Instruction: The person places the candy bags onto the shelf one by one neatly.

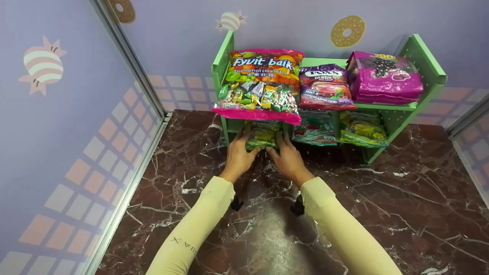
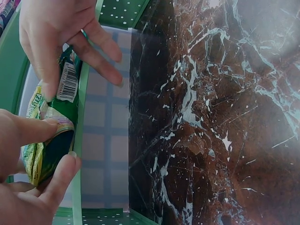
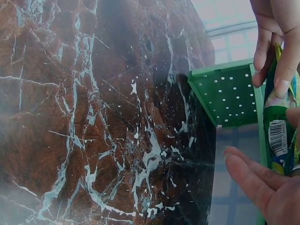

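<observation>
A green and yellow candy bag [image 1: 263, 135] sits in the lower left compartment of a green shelf rack [image 1: 225, 68]. My left hand [image 1: 239, 157] grips the bag at its left side; in the left wrist view its fingers and thumb close on the wrapper. On the right side, my right hand [image 1: 288, 159] touches the bag, its fingers extended and thumb held off it in the right wrist view. The bag's dark green back with a barcode [image 2: 68, 82] faces the wrist cameras. Above my hands a large Fyvit baik candy bag [image 1: 263, 76] lies on the upper shelf, overhanging its front.
Beside it on top are a Fox's Berries bag [image 1: 324, 88] and a purple bag [image 1: 386, 78]. Below lie a teal Fox's bag [image 1: 315, 130] and a yellow-green bag [image 1: 365, 128]. Patterned panels [image 1: 76, 114] enclose the dark marbled surface [image 1: 382, 214].
</observation>
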Motion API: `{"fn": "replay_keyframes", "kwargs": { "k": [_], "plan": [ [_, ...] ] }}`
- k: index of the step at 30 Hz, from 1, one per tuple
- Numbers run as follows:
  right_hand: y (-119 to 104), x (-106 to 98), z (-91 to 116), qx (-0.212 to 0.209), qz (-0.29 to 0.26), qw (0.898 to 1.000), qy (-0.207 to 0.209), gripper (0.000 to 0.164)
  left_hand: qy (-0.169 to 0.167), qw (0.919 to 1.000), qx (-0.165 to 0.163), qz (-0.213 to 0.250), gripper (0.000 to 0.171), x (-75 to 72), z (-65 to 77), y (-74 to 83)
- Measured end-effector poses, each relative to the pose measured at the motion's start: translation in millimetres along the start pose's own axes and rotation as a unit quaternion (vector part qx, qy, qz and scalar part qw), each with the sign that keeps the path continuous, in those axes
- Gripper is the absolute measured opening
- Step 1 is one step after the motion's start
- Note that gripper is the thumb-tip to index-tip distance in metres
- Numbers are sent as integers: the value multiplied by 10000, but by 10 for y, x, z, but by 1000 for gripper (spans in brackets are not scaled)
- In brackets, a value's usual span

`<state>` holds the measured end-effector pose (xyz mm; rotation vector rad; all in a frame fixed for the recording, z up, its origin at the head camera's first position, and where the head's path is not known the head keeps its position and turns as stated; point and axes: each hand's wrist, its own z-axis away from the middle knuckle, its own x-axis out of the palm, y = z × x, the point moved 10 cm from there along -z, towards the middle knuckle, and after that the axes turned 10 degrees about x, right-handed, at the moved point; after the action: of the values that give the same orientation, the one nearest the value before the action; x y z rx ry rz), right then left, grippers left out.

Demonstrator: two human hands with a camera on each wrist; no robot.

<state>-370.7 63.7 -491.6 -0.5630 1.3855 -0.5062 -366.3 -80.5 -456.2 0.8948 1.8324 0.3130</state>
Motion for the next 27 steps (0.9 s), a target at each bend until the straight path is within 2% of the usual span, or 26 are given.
{"fn": "replay_keyframes", "kwargs": {
  "k": [5,12,18,27],
  "plan": [
    [-18,-7,-28,-66,69,9999,63,67,-179,9998,-89,23,74,44,-24,-28],
    [-36,-18,-52,-157,164,9996,185,61,-300,9995,-13,30,79,82,-55,-22],
    [-48,-27,-70,-209,236,9991,274,59,-642,9975,-279,-19,76,166,-72,-90],
    [-59,-14,-108,-245,265,9991,233,60,-1114,9928,-395,-214,76,238,-94,-154]
  ]
}}
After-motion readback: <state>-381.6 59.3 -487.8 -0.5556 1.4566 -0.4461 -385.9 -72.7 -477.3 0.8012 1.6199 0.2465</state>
